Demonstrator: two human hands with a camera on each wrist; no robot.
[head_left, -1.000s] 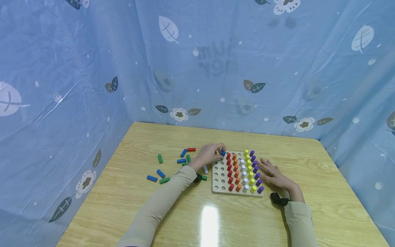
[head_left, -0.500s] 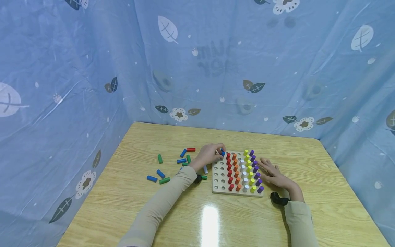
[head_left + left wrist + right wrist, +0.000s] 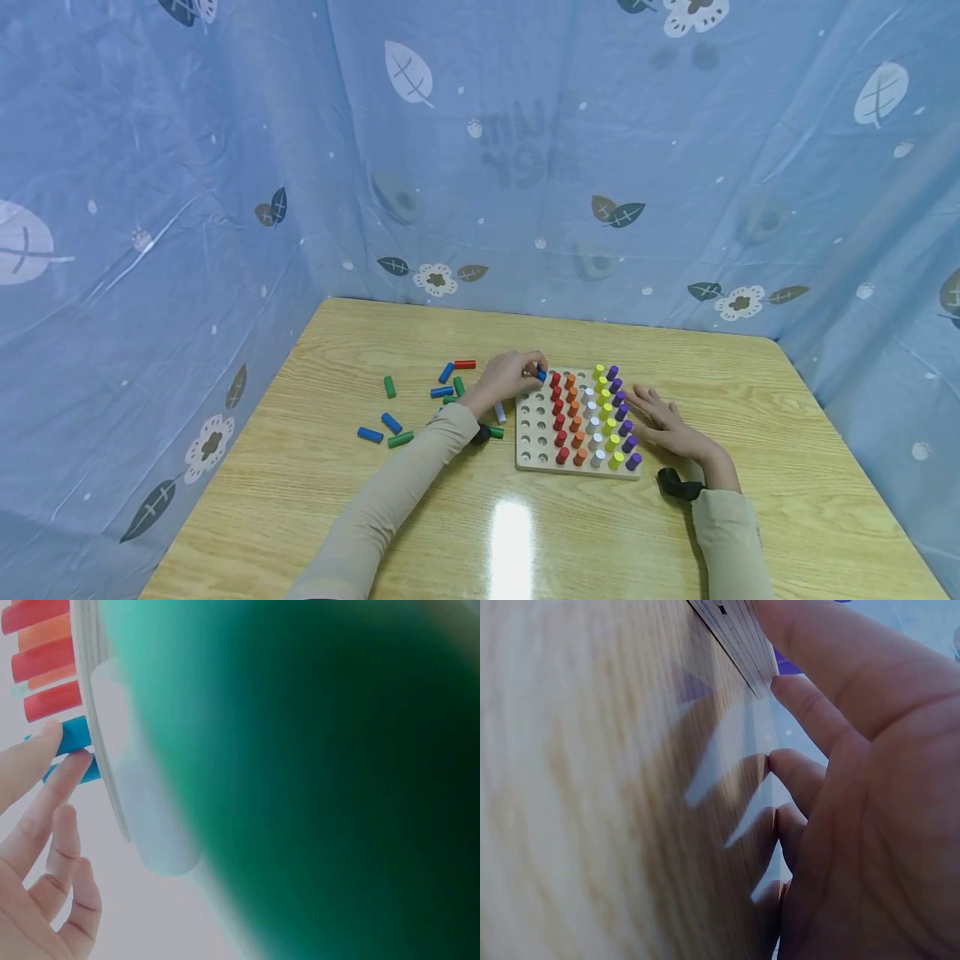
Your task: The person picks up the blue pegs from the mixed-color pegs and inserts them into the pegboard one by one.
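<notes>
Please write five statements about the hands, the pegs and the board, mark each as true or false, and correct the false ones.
1. The left hand pinches a blue peg. True.
2. The right hand grips a yellow peg. False: it holds no peg and lies beside the board.
3. The column of red pegs is next to the column of orange pegs. True.
4. All loose pegs on the table are green. False: blue ones lie there too.
5. The purple pegs form the column nearest the right hand. True.
</notes>
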